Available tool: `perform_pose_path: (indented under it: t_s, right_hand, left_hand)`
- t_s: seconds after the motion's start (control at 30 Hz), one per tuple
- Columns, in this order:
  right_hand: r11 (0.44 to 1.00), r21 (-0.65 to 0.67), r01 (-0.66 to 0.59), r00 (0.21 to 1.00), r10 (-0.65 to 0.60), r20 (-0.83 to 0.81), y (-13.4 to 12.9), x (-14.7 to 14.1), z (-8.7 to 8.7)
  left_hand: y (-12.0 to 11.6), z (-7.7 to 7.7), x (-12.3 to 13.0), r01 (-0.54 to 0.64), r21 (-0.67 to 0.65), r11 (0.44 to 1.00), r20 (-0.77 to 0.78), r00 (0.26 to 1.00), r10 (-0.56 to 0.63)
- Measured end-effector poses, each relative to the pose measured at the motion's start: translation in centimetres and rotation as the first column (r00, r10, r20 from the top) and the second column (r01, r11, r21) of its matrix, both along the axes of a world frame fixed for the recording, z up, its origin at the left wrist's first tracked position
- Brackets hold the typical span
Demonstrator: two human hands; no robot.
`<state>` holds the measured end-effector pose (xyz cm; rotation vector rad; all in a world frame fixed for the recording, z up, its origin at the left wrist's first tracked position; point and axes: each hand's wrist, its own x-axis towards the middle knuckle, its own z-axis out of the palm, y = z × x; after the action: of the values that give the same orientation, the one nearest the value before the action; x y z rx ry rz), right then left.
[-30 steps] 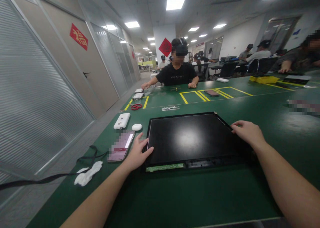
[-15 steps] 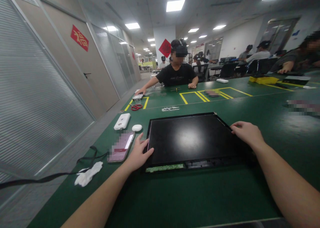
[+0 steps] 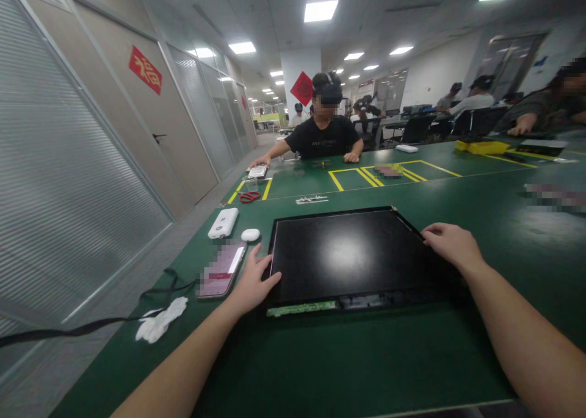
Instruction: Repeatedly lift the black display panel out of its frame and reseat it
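A black flat panel (image 3: 348, 253) in a dark frame lies face up on the green table (image 3: 366, 363), with a glare spot on its surface. Along its near edge runs a green circuit strip (image 3: 302, 309). My left hand (image 3: 256, 277) rests at the panel's left edge, fingers apart, thumb over the border. At the right edge, near the far corner, my right hand (image 3: 451, 244) has its fingers pinched together on the frame. Left of the panel lie a phone (image 3: 224, 270), a small white case (image 3: 250, 235) and a white power bank (image 3: 223, 223).
Red scissors (image 3: 249, 196) and thin white pieces (image 3: 312, 199) lie beyond the panel. A crumpled tissue (image 3: 161, 321) and a black strap (image 3: 91, 326) are at left. Across the table a person (image 3: 325, 131) touches a white item (image 3: 257, 171). A yellow tray (image 3: 481, 147) sits far right.
The hand of the person opposite has shifted slightly to the right and back with the white item. My hands and the panel have not visibly moved.
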<state>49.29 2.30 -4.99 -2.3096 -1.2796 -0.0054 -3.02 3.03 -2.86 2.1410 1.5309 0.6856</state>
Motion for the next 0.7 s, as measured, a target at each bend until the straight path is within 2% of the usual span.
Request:
perform_pose_path:
  t_s: [0.17,0.33,0.5,0.7]
  right_hand:
    - [1.0,0.009,-0.023,1.0,0.023,-0.018,0.1,0.1,-0.2]
    - [0.999,-0.033,-0.001,1.0,0.001,-0.014,-0.2,-0.6,0.6]
    - [1.0,-0.018,-0.002,1.0,0.003,0.013,-0.4,-0.9,0.9]
    - [0.997,-0.078,0.014,0.999,-0.016,-0.028,-0.9,-1.5,1.9]
  left_hand:
    - [-0.2,0.2,0.4,-0.003,0.007,1.0,-0.042,0.999,0.003]
    - [-0.4,0.4,0.7,-0.015,-0.004,1.0,-0.075,0.997,0.015]
    - [-0.4,0.3,0.6,-0.008,-0.001,1.0,-0.079,0.997,0.008]
    - [-0.2,0.2,0.5,-0.004,0.017,1.0,-0.09,0.996,0.005]
